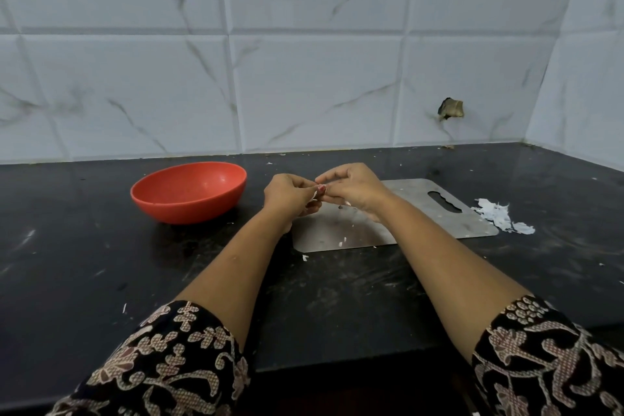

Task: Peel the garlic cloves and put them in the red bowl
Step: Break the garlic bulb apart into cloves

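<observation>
A small garlic clove [320, 190] with pale skin hanging from it is pinched between my left hand [289, 195] and my right hand [353, 186]. Both hands meet fingertip to fingertip above the left end of a steel cutting board [435, 218]. The clove is mostly hidden by my fingers. A red bowl [189, 192] stands on the black counter to the left of my left hand, a short gap away. What I can see of the bowl's inside looks bare.
A heap of white garlic skins [499, 214] lies off the board's right end. Small skin flakes dot the board and the counter [101, 263]. A tiled wall rises close behind, with a corner at the right.
</observation>
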`<state>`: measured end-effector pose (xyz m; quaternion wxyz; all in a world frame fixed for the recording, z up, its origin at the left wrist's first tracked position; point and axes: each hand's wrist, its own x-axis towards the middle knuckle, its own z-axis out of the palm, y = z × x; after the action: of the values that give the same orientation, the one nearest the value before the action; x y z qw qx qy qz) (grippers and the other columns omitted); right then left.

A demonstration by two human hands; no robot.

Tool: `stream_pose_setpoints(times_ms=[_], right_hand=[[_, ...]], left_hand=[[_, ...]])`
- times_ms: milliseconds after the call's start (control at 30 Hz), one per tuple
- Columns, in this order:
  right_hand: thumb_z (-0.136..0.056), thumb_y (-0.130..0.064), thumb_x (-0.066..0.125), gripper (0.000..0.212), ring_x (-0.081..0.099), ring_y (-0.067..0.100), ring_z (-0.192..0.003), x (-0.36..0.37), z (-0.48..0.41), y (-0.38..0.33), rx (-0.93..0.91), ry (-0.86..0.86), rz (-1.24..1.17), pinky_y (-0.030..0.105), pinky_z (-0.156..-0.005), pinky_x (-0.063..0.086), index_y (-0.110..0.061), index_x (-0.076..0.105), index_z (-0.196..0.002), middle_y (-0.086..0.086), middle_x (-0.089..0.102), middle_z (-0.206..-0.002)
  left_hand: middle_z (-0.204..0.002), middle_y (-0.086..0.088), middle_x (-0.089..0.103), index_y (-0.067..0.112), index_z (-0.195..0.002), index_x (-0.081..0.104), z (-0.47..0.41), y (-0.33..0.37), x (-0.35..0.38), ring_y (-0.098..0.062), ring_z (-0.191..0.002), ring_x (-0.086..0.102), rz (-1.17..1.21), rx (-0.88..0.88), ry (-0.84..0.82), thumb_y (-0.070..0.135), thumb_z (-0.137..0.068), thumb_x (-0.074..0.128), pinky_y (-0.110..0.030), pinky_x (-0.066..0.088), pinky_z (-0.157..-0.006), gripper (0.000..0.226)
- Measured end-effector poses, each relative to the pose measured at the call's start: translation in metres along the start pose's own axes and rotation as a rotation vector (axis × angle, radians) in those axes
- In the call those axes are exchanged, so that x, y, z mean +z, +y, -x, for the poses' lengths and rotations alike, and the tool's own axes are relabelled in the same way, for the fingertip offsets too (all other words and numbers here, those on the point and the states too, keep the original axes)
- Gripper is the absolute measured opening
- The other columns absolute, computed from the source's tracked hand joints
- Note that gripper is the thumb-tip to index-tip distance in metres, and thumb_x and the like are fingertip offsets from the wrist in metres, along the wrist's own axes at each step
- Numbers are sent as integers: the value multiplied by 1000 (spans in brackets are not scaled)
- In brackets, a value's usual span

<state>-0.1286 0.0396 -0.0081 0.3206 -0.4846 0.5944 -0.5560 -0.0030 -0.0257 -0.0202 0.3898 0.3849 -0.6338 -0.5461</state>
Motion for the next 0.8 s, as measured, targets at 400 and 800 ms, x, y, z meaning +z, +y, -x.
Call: stream_pose_setpoints(times_ms=[400,800], right_hand=[[-83,2,72,10,73,25,-89,-7,2,-2,-19,-28,63,35,-87,58,1,72,-94,21,73,-95],[-83,3,65,12,72,26,-83,4,-2,-1,-70,94,74,37,-82,60,-6,72,-80,18,73,-86]], left_hand=[[-81,-13,72,6,-84,74,4,4,-4,-13,-68,68,-66,44,-41,10,-87,71,-21,54,-58,6],[-78,-16,70,0,-82,72,9,7,-2,-16,-64,65,-89,130,12,5,-88,67,-23,57,-59,9]])
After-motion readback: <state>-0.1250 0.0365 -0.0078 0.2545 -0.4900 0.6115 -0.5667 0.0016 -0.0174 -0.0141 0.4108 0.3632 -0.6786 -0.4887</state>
